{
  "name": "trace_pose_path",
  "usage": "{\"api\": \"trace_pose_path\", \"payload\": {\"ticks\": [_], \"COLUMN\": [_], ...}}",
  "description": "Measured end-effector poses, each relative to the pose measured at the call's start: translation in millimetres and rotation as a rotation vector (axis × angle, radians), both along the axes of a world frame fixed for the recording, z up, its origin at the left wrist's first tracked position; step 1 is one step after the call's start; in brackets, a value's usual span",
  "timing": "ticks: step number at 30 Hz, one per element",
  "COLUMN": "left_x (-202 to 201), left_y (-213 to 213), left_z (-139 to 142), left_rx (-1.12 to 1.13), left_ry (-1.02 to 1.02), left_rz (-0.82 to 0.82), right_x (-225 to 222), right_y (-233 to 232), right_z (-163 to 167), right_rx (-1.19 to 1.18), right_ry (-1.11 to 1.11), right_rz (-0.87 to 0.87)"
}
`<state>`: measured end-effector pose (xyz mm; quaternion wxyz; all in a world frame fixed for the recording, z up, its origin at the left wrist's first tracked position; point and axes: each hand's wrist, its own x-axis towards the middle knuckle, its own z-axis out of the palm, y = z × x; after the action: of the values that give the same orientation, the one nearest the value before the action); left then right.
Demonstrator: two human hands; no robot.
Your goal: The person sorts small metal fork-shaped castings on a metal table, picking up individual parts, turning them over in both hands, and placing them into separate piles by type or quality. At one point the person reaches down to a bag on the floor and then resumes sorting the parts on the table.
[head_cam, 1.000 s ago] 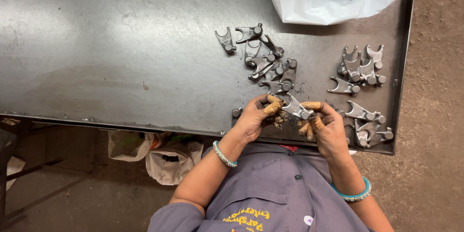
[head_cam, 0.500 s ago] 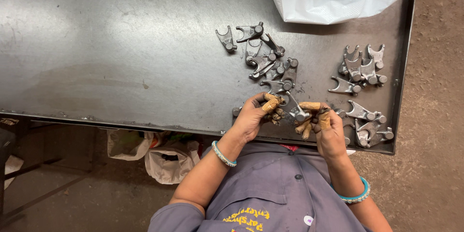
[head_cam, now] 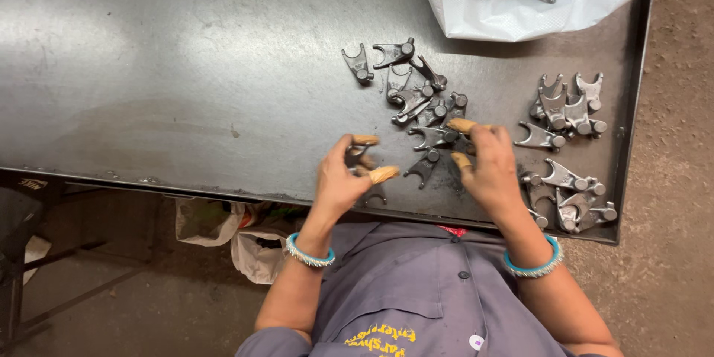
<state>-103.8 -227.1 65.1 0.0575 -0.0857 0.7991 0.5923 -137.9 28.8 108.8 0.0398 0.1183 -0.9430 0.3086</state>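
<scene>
Hands parted since half second ago: then both met over one part at table's near edge, now apart. Left hand (head_cam: 338,178) pinches small forked metal part (head_cam: 358,155) between capped fingertips (head_cam: 384,173). Right hand (head_cam: 491,171), at 3 o'clock of left, curls down onto loose pile of forked parts (head_cam: 424,104); whether it grips one, cannot tell. Step, judged: sorting or checking, part by part. Next move needs clean single pick from tangle. Sorted group (head_cam: 565,111) at 2 o'clock. Dark steel table (head_cam: 186,67); white bag (head_cam: 535,11) at 1 o'clock; dirt floor (head_cam: 677,201).
</scene>
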Motion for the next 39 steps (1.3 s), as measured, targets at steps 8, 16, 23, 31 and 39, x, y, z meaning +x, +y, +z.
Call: {"api": "trace_pose_path", "payload": {"ticks": [8, 16, 23, 31, 39], "left_x": [17.8, 2.6, -20.1, -17.8, 3.8], "left_y": [-11.0, 27.4, 56.7, 64.1, 64.3], "left_z": [28.6, 6.0, -5.1, 10.6, -35.0], "left_rx": [-0.470, -0.420, -0.285, 0.046, 1.024], "left_ry": [-0.186, -0.100, 0.023, 0.089, -0.287], "left_rz": [-0.105, -0.153, -0.118, -0.087, -0.111], "right_x": [-3.1, 19.5, 34.8, 40.2, 49.6], "right_y": [-9.3, 15.3, 31.5, 46.3, 40.5], "right_z": [-20.2, -20.3, -8.3, -26.8, -56.6], "right_rx": [0.055, -0.223, -0.261, -0.885, -1.208], "right_ry": [0.057, 0.024, 0.082, -0.232, -0.716], "right_rz": [0.011, -0.143, -0.167, -0.188, -0.102]}}
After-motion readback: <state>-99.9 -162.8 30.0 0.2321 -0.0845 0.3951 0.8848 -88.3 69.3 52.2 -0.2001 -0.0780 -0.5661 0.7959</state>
